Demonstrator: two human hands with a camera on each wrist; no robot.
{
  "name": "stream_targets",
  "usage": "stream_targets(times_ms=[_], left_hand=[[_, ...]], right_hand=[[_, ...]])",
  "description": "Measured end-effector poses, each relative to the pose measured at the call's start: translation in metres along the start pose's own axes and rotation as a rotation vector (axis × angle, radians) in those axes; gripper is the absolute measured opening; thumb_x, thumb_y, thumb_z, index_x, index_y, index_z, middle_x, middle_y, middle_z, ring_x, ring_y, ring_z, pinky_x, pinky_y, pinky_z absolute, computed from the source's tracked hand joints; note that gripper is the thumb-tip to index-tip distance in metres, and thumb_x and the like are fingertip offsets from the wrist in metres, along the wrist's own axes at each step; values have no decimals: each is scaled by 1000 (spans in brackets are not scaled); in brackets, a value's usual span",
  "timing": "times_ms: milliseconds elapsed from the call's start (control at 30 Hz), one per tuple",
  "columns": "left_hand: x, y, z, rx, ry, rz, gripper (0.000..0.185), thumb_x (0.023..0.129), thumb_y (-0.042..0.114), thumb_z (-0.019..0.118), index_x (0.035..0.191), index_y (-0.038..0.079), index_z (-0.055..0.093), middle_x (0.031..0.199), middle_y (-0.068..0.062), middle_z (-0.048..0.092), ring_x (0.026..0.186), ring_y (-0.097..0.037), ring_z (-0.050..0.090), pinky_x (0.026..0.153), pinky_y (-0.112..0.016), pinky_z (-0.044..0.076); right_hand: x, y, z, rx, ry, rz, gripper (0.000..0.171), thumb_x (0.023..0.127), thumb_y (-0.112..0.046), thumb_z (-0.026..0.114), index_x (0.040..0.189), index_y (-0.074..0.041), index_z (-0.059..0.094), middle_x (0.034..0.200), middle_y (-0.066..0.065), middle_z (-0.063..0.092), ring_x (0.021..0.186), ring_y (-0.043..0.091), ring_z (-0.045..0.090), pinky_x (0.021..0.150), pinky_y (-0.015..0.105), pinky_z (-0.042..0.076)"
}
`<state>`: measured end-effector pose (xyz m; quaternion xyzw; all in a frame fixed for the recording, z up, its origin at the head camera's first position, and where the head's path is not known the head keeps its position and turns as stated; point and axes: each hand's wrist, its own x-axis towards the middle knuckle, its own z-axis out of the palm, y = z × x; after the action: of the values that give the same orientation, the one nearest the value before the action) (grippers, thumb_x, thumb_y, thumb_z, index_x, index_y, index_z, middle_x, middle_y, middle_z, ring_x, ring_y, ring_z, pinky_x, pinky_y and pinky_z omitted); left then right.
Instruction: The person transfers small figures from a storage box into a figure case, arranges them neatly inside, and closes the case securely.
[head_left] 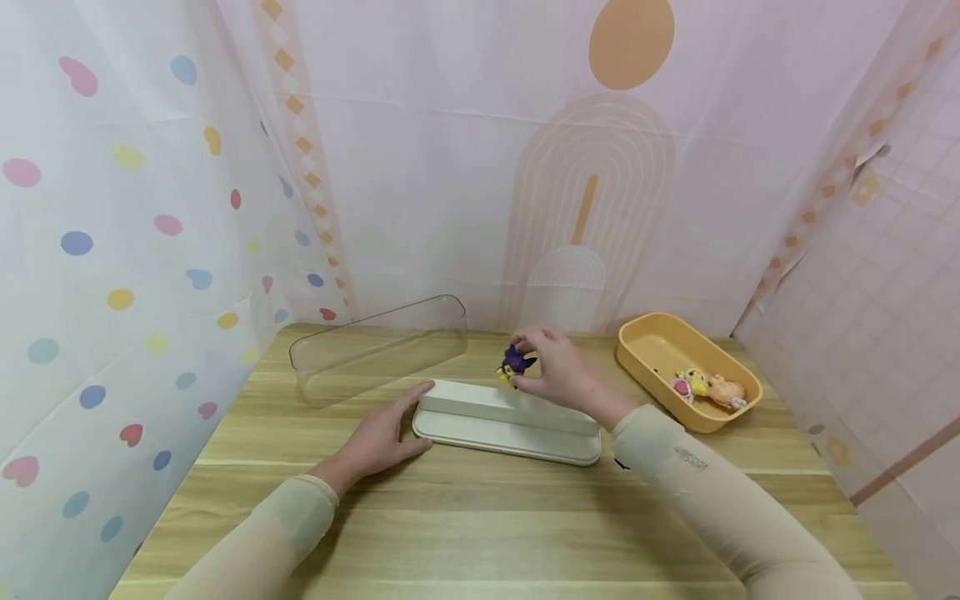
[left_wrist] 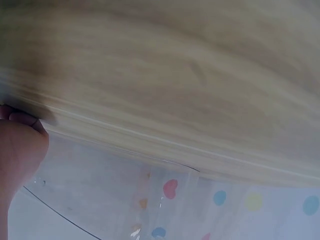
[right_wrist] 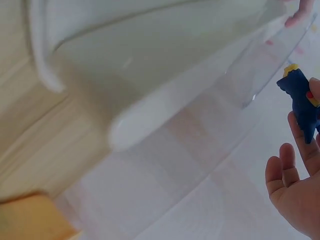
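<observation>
My right hand (head_left: 551, 367) pinches a small blue and yellow toy figure (head_left: 514, 364) just above the back edge of a white stepped base (head_left: 510, 421) on the wooden table. In the right wrist view the blue toy figure (right_wrist: 301, 102) sits between my fingertips (right_wrist: 311, 120), with the white base (right_wrist: 150, 55) beyond it. My left hand (head_left: 382, 433) rests flat on the table, its fingers touching the base's left end. A clear plastic cover (head_left: 378, 350) lies on its side behind the left hand.
A yellow tray (head_left: 660, 346) at the back right holds small pink, yellow and orange toys (head_left: 708, 387). Curtains close in the table at the back and both sides. The near half of the wooden table (head_left: 487, 533) shows bare wood.
</observation>
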<state>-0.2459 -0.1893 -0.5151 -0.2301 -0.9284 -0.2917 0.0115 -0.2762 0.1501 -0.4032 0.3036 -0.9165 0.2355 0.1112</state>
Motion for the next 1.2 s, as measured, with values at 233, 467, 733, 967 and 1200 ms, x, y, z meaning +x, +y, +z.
stream_targets(times_ms=[233, 467, 733, 967, 1200], left_hand=[[2, -3, 2, 14, 25, 21, 97, 89, 32, 89, 168, 28, 31, 153, -12, 63, 82, -18, 55, 84, -44, 53], [1, -5, 2, 0, 16, 14, 98, 90, 32, 88, 168, 30, 29, 157, -15, 59, 74, -11, 54, 83, -42, 54], [2, -3, 0, -33, 9, 35, 98, 91, 29, 88, 168, 31, 28, 155, -17, 61, 62, -5, 44, 78, -40, 54], [0, 1, -3, -29, 1, 5, 96, 91, 31, 87, 168, 27, 29, 134, -15, 72, 55, -5, 39, 67, -32, 44], [-1, 1, -3, -4, 8, 9, 96, 92, 34, 86, 168, 23, 28, 131, -14, 72, 61, -6, 42, 76, -37, 50]], right_hand=[[9, -24, 21, -17, -74, -56, 53, 90, -26, 88, 134, -11, 62, 123, 8, 78, 127, 30, 62, 106, 50, 55], [20, -47, 48, -60, -109, -141, 54, 90, -30, 87, 137, -13, 64, 122, 4, 79, 128, 29, 64, 107, 47, 55], [29, -65, 79, -210, -162, -194, 56, 92, -36, 86, 140, -19, 62, 129, 2, 76, 134, 27, 62, 116, 44, 50], [34, -71, 97, -324, -181, -200, 58, 93, -41, 83, 143, -19, 61, 128, 2, 78, 134, 25, 62, 121, 44, 44], [34, -73, 103, -352, -150, -181, 56, 93, -41, 83, 139, -18, 61, 132, 3, 75, 134, 27, 62, 120, 46, 44]])
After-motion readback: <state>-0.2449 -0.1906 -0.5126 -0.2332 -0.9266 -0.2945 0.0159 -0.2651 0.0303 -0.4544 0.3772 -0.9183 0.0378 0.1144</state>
